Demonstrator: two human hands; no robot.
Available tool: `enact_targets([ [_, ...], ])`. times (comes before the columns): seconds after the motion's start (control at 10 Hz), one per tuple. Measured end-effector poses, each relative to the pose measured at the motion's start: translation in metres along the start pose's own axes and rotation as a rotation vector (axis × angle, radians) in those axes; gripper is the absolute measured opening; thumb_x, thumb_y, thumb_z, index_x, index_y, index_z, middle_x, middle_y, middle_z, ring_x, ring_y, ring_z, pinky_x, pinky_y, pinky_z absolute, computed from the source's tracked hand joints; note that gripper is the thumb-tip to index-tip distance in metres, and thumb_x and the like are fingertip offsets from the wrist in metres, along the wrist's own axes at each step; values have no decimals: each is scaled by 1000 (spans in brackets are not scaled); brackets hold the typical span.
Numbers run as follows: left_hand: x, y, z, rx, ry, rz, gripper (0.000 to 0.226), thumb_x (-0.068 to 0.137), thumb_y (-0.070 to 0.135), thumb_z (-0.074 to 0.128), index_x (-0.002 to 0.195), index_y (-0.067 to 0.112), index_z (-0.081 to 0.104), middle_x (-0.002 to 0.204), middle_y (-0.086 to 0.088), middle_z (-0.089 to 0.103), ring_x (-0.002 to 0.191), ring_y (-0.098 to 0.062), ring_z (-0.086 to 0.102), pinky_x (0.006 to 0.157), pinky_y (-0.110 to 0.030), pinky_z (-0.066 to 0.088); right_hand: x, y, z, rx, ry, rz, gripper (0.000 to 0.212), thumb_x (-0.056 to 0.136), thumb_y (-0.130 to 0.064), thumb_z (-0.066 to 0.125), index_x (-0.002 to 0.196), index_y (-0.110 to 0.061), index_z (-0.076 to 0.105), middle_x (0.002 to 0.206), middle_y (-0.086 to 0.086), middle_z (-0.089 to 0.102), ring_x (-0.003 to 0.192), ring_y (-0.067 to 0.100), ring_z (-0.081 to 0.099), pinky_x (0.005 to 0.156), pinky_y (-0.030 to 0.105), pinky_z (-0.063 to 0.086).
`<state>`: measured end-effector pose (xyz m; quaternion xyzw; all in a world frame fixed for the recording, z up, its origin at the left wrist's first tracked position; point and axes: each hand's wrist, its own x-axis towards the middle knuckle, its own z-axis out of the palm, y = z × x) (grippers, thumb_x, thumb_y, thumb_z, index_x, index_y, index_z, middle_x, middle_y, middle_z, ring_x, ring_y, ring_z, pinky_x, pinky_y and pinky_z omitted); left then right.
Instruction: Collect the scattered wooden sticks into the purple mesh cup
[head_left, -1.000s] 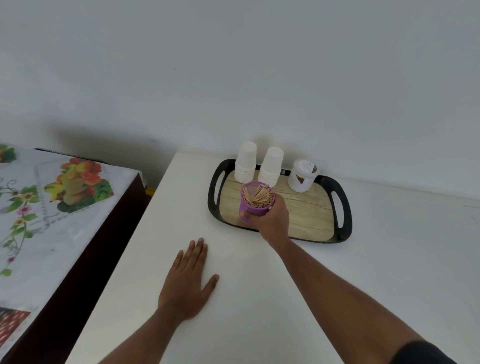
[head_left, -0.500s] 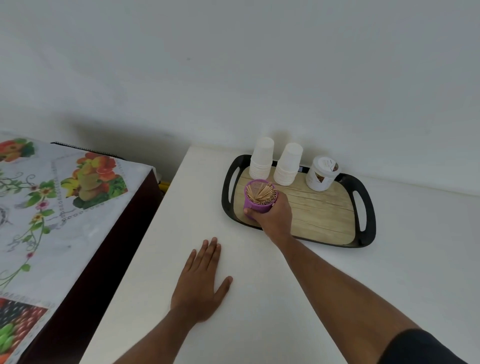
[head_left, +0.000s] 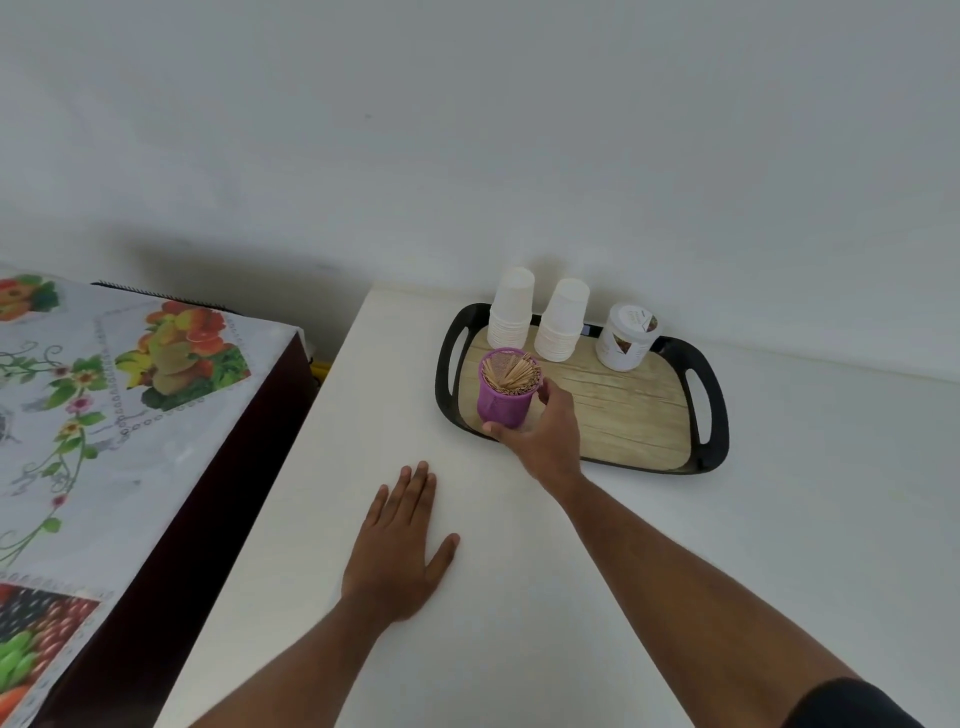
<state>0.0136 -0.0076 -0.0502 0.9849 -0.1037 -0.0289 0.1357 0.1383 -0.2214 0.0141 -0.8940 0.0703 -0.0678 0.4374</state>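
Observation:
The purple mesh cup (head_left: 503, 401) stands on the left part of a black-rimmed tray (head_left: 717, 410) with a wood-look floor. A bundle of thin wooden sticks (head_left: 511, 373) fills the cup. My right hand (head_left: 545, 431) curls around the cup's right and front side, thumb near its base. My left hand (head_left: 402, 540) lies flat on the white table (head_left: 519, 597), fingers straight, holding nothing. No loose sticks show on the table.
Two stacks of white paper cups (head_left: 511, 317) (head_left: 563, 327) and a white lidded tub (head_left: 626, 338) stand at the tray's back edge by the wall. A lower table with a fruit-print cloth (head_left: 104, 405) sits to the left, across a dark gap.
The view has shifted, so the tray sits further right in frame. My right hand keeps its hold on the cup at the tray's left part; my left hand stays flat.

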Motion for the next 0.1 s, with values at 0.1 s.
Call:
enact_targets([
  [0.1, 0, 0, 1, 32, -18, 7, 82, 102, 64, 20, 162, 16, -7, 170, 2, -15, 156, -15, -20, 127, -37, -7, -13, 3, -3, 13, 6, -13, 106, 65, -51, 94, 147, -10, 40, 142, 6, 52, 129, 19, 52, 96, 28, 45],
])
